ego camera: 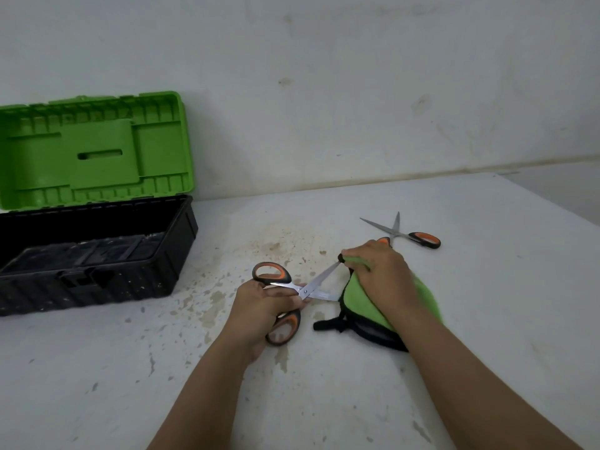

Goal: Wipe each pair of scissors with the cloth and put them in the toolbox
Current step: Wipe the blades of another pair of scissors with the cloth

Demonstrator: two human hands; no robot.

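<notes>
My left hand (259, 306) grips a pair of scissors (302, 289) with orange and black handles, its blades spread apart. My right hand (380, 271) holds a green cloth (363, 303) with black trim and pinches it around the tip of the upper blade. A second pair of scissors (409, 235) lies open on the table beyond my right hand, which hides one of its handles in part. The toolbox (97, 254) stands at the left, black with its green lid (94, 151) raised against the wall.
The white table (487, 319) is stained and speckled around the middle. A wall runs along the back edge. The table's right corner shows at the far right.
</notes>
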